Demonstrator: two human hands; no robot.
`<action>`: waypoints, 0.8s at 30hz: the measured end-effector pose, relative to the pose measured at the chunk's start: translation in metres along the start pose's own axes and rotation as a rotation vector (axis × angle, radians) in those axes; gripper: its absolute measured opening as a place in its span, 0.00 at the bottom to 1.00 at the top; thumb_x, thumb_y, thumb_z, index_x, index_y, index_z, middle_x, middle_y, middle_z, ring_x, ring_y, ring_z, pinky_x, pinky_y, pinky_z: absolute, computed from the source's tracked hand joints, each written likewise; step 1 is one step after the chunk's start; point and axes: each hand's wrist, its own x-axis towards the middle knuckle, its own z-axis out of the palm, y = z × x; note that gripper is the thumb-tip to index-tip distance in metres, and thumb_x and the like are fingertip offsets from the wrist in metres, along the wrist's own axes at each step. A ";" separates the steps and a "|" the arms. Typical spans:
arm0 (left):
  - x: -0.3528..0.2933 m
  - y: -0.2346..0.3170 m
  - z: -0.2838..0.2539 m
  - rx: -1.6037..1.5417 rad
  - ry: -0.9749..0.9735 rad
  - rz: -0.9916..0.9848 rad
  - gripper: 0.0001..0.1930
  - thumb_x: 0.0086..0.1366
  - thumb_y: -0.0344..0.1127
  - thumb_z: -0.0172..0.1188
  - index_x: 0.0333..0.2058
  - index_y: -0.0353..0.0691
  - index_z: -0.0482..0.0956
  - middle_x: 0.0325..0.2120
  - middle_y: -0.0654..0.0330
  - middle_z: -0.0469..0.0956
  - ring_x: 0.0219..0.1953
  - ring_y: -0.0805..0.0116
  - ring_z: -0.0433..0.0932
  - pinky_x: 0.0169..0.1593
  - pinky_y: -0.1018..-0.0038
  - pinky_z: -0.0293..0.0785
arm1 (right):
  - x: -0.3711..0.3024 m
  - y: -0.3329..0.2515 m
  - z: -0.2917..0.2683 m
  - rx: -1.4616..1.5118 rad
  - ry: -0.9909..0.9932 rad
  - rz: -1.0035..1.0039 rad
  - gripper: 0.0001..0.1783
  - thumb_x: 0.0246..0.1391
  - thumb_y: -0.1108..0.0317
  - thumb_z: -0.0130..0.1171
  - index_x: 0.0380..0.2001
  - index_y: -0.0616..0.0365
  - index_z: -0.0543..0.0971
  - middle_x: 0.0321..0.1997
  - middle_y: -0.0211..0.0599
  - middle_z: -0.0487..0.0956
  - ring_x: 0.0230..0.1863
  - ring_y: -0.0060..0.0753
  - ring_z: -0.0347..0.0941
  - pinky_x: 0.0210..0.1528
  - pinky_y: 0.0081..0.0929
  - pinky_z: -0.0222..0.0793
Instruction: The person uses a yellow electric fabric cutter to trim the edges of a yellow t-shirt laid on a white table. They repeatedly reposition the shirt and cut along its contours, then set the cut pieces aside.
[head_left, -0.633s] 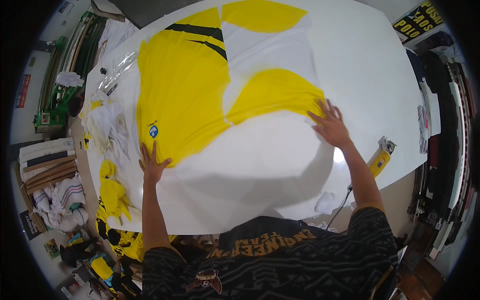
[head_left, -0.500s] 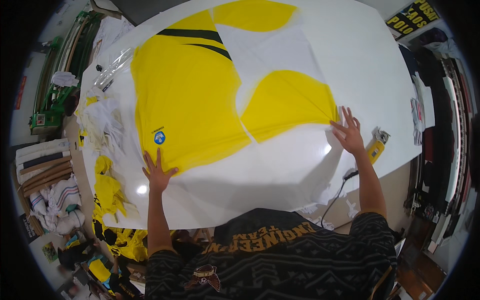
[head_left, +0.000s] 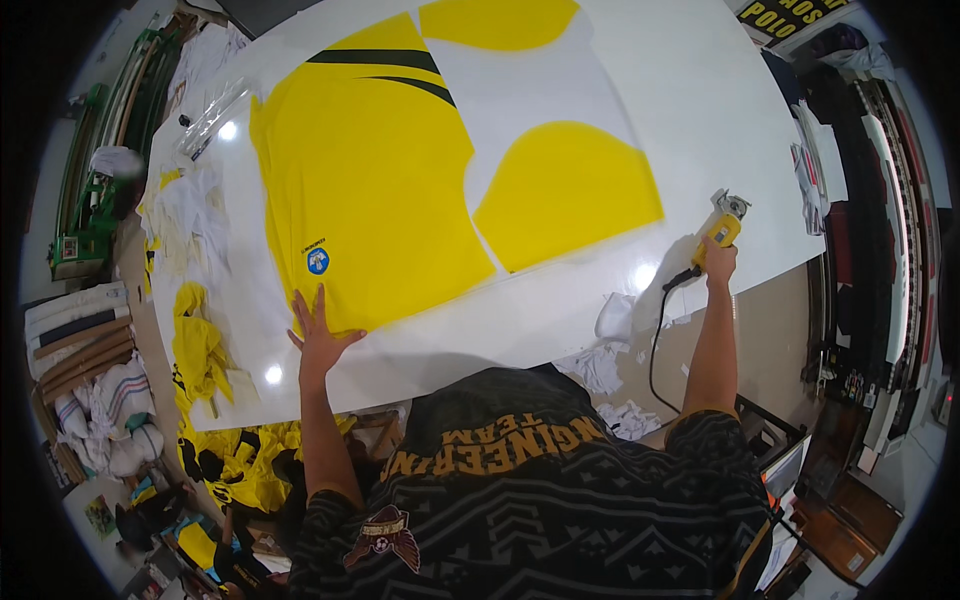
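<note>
A printed fabric sheet (head_left: pixel 375 180) lies spread on the white table, with yellow garment panels, dark stripes and a small round blue badge. At the near left corner of the large yellow panel, my left hand (head_left: pixel 322 340) rests with fingers spread on the cloth. My right hand (head_left: pixel 718 265) is wrapped round the yellow body of an electric rotary cloth cutter (head_left: pixel 722 230). The cutter's metal blade head points away from me, at the right of the cloth. A black cord (head_left: pixel 655 335) trails from it over the table's near edge.
Yellow and white scraps (head_left: pixel 200 335) heap along the left edge of the white table (head_left: pixel 690 110). Clear plastic (head_left: pixel 215 118) lies at the far left. White scraps (head_left: pixel 597 368) lie near the front edge. Fabric rolls (head_left: pixel 85 340) are stacked at left; cloth stacks (head_left: pixel 815 160) stand at right.
My right hand has left the cloth's right corner and taken hold of the cutter. The folds at that corner now lie flat. My left hand stays on the cloth.
</note>
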 end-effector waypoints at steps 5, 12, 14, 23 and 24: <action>0.000 0.046 0.021 0.073 0.168 0.288 0.59 0.52 0.70 0.82 0.79 0.57 0.67 0.88 0.47 0.41 0.89 0.41 0.39 0.78 0.20 0.37 | 0.004 -0.006 -0.016 0.498 -0.321 0.318 0.37 0.55 0.56 0.78 0.60 0.67 0.76 0.45 0.46 0.85 0.46 0.44 0.86 0.47 0.42 0.86; -0.026 0.125 0.053 0.033 0.129 0.597 0.39 0.70 0.62 0.70 0.75 0.56 0.75 0.87 0.55 0.51 0.88 0.47 0.47 0.81 0.30 0.42 | -0.133 -0.019 -0.031 0.925 -0.385 0.430 0.29 0.64 0.69 0.65 0.62 0.57 0.63 0.52 0.53 0.81 0.42 0.53 0.85 0.40 0.52 0.89; -0.035 0.132 0.058 0.057 0.133 0.598 0.38 0.73 0.62 0.68 0.78 0.61 0.72 0.87 0.55 0.50 0.88 0.47 0.46 0.81 0.29 0.42 | -0.196 -0.029 -0.050 0.845 -0.498 0.284 0.31 0.63 0.73 0.66 0.62 0.55 0.60 0.51 0.55 0.81 0.40 0.51 0.85 0.38 0.46 0.89; -0.057 0.118 0.080 0.066 0.216 0.658 0.36 0.77 0.63 0.60 0.80 0.71 0.68 0.88 0.57 0.49 0.89 0.47 0.44 0.80 0.27 0.36 | -0.383 -0.036 -0.047 -0.010 -0.707 -0.210 0.47 0.61 0.71 0.74 0.78 0.48 0.60 0.50 0.58 0.87 0.46 0.53 0.89 0.47 0.45 0.86; -0.058 0.119 0.081 0.052 0.227 0.666 0.36 0.77 0.62 0.60 0.80 0.71 0.68 0.88 0.57 0.49 0.89 0.47 0.44 0.80 0.26 0.37 | -0.389 -0.027 -0.041 -0.074 -0.728 -0.342 0.53 0.61 0.70 0.74 0.83 0.44 0.57 0.55 0.63 0.88 0.53 0.63 0.89 0.54 0.50 0.85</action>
